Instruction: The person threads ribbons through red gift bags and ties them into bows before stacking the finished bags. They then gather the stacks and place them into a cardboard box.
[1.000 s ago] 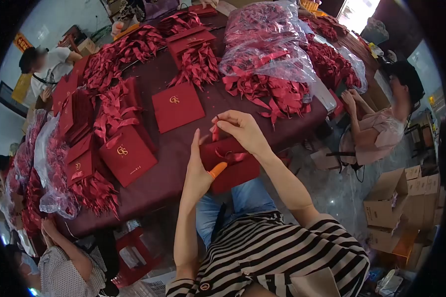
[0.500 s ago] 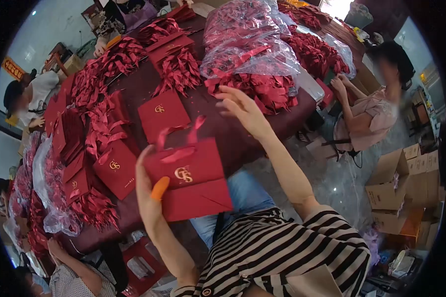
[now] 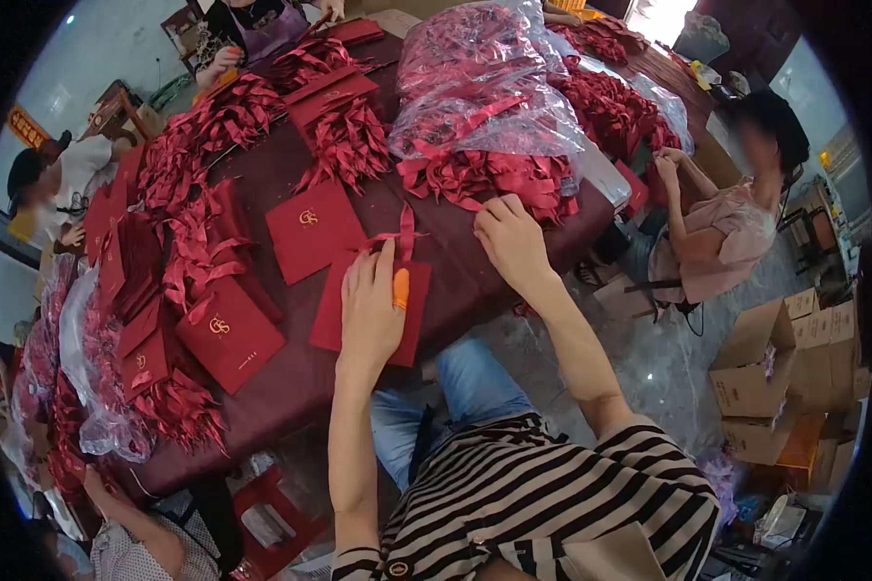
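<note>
By judgement, a red bag (image 3: pixel 413 324) is being steadied on the tabletop (image 3: pixel 455 281), near its edge, under the left hand (image 3: pixel 373 305), whose fingers are extended, unclenched. The right hand (image 3: pixel 512 237) is held curled beside the ribbon pile (image 3: pixel 484 179); whether anything is pinched cannot be told. A light, single-strand pinch seems called for. The bag's visible face is unprinted.

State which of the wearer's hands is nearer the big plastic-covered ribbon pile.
Right. The right hand is just by the near edge of the ribbon pile; the left hand is farther off, over a red bag.
</note>
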Available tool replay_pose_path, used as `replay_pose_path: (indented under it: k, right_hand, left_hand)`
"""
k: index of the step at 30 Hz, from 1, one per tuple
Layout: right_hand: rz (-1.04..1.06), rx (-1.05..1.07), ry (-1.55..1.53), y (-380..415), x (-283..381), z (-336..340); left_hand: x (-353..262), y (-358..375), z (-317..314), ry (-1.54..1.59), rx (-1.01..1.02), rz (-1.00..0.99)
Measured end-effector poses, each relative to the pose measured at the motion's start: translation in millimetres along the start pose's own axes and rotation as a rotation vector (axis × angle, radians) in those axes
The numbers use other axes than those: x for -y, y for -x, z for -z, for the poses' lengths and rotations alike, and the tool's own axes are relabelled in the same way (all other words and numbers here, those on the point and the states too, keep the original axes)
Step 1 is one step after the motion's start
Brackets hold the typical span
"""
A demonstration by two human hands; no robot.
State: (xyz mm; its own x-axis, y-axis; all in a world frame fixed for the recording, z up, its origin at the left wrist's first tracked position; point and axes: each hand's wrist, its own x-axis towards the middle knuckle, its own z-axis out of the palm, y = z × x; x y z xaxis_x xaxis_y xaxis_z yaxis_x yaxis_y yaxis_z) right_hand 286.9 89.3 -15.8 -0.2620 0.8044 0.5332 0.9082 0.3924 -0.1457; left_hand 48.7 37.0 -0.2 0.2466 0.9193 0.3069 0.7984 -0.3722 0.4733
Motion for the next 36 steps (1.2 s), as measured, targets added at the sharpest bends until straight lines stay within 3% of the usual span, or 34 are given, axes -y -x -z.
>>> replay_pose_path:
  k: [5, 7, 8, 12, 16, 18, 23, 30, 36]
  right_hand:
    - [0.062, -0.012, -0.551, -7.6, 35.3, -5.5]
    - [0.022, 0.113, -0.925, -17.8, 58.2, 0.6]
    - [-0.112, 0.222, -1.128, -19.4, 73.4, 11.6]
    - [-0.03, 0.024, -1.082, -19.6, 97.2, 9.5]
    - [-0.073, 0.106, -1.034, -5.1, 106.5, -16.0]
    - [-0.141, 0.072, -0.992, 2.9, 112.2, -21.0]
    - [-0.092, -0.003, -0.804, 5.8, 121.6, -15.7]
    - [0.074, -0.043, -0.551, -5.5, 133.4, -15.7]
    - [0.047, 0.078, -0.485, -10.0, 132.6, -9.0]
  left_hand:
    - [28.7, -10.6, 23.7, -0.16, 0.099, -0.215]
    - [30.9, -13.8, 28.2, -0.164, 0.048, -0.262]
    - [30.6, -13.2, 33.0, -0.187, 0.039, -0.208]
    - [34.6, -3.1, 36.9, -0.089, -0.044, 0.021]
    - [45.1, 12.3, 24.0, 0.243, -0.062, 0.263]
    - [54.4, 18.1, 19.9, 0.314, -0.082, 0.248]
    - [58.7, 20.2, 18.6, 0.515, -0.142, 0.233]
    - [53.7, 23.1, 10.1, 0.398, -0.242, 0.237]
    - [43.7, 22.6, 9.4, 0.332, -0.316, 0.238]
